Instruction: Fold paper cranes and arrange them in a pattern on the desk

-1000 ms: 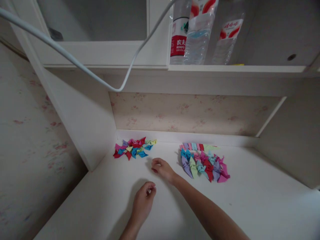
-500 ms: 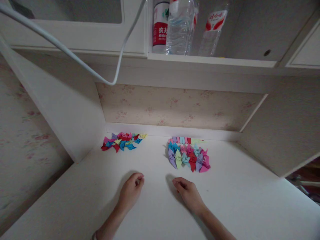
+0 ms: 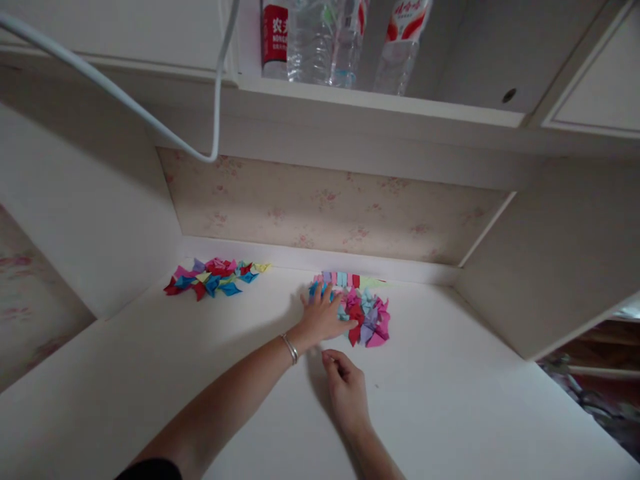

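Observation:
My left hand (image 3: 326, 317) reaches across to the right cluster of colourful origami pieces (image 3: 369, 325). Its fingers are spread over the cluster's left part, hiding some blue, purple and green ones; whether it presses on them I cannot tell. Just in front, my right hand (image 3: 347, 390) hovers low or rests on the white tabletop, thumb and fingers curled together. Anything inside that pinch is too small or hidden to make out. Behind the cluster lies a row of small folded paper strips (image 3: 343, 279) in pink, purple, blue, red and pale green.
A second pile of folded paper pieces (image 3: 213, 283) lies at the back left of the white table (image 3: 240, 373). Overhead, a shelf (image 3: 380, 107) holds several plastic bottles (image 3: 310, 47). A white cable (image 3: 150, 117) hangs at upper left. Side panels flank the table.
My left hand has moved right and forward onto the origami cluster, its fingers opening from a pinch. The right hand stays curled in front. The camera view has shifted somewhat.

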Demonstrator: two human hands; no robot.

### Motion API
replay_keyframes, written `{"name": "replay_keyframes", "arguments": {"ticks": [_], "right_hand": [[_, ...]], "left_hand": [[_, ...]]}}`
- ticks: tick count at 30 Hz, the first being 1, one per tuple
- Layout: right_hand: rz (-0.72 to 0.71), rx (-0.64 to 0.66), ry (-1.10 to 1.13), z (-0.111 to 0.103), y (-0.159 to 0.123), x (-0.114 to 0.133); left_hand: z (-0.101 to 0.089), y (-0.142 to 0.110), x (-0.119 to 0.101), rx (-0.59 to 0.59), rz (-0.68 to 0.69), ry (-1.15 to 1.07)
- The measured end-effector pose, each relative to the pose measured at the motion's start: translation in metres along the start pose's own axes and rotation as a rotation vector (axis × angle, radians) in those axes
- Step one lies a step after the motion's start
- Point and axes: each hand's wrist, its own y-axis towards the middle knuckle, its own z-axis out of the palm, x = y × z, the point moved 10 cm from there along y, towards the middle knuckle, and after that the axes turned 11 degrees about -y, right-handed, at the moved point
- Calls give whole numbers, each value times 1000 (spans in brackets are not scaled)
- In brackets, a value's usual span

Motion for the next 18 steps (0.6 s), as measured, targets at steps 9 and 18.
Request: {"name": "replay_keyframes", "arguments": {"ticks": [9, 18], "right_hand": [[-72, 123, -28, 14, 3, 4], [-94, 145, -104, 20, 7, 2]], "left_hand": [[35, 50, 25, 197, -25, 88], [24, 38, 31, 195, 180, 149]]}}
